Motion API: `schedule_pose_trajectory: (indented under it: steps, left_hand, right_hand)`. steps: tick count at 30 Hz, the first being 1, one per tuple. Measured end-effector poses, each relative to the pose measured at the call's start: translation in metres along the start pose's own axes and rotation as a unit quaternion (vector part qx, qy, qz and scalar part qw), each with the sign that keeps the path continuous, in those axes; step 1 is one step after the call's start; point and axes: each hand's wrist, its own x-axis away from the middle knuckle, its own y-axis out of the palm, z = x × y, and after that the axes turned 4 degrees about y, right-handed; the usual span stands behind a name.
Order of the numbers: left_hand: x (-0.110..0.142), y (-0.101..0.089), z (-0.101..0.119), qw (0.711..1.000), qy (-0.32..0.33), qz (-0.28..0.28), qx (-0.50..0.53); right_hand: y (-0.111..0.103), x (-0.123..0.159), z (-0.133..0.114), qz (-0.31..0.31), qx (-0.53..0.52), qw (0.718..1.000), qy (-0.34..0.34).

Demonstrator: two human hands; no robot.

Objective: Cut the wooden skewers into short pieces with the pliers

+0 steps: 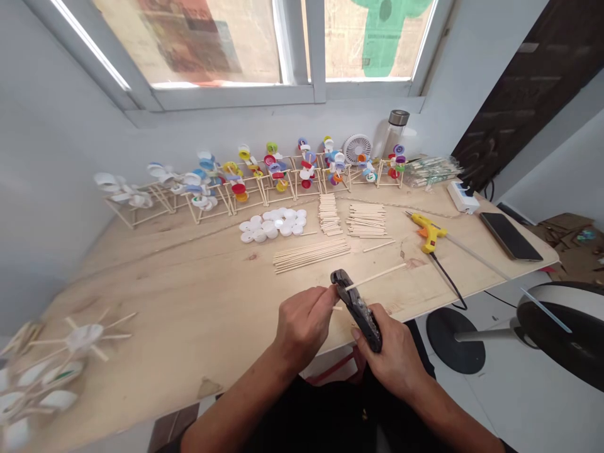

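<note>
My right hand [397, 353] is wrapped round the handles of dark metal pliers [359, 309], held above the front edge of the table. Between the jaws lies a thin wooden stick [380, 275], which sticks out to the right. My left hand [303, 322] pinches at the jaws' left side, on the stick's near end; the fingers partly hide that end. Beyond my hands, a row of long wooden sticks [311, 255] lies flat. Two stacks of shorter sticks, a narrow stack [329, 215] and a wider stack [367, 220], are behind it, beside several white bottle caps [271, 225].
Wooden frames with coloured cap wheels [276, 167] line the wall. A yellow glue gun [428, 231], a phone [509, 236] and a white power adapter [463, 197] occupy the right. A stick-spoked wheel [85, 338] lies at left. A black-and-white fan [561, 330] stands beyond the table's right edge.
</note>
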Motion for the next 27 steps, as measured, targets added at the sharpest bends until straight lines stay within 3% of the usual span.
schedule_pose_trajectory:
  steps: [15, 20, 27]
  left_hand:
    - [-0.009, -0.010, -0.002, 0.995, -0.043, -0.064, 0.057]
    - [-0.007, -0.003, -0.003, 0.998, -0.033, -0.053, 0.030]
    - [0.001, 0.009, -0.004, 1.000, -0.022, 0.010, -0.017]
  right_hand:
    - [0.002, -0.003, -0.001, 0.001, 0.012, 1.000, -0.015]
    - [0.005, -0.005, 0.003, -0.003, 0.038, 0.999, -0.003]
    - [0.005, -0.008, 0.000, -0.027, 0.014, 0.999, 0.018]
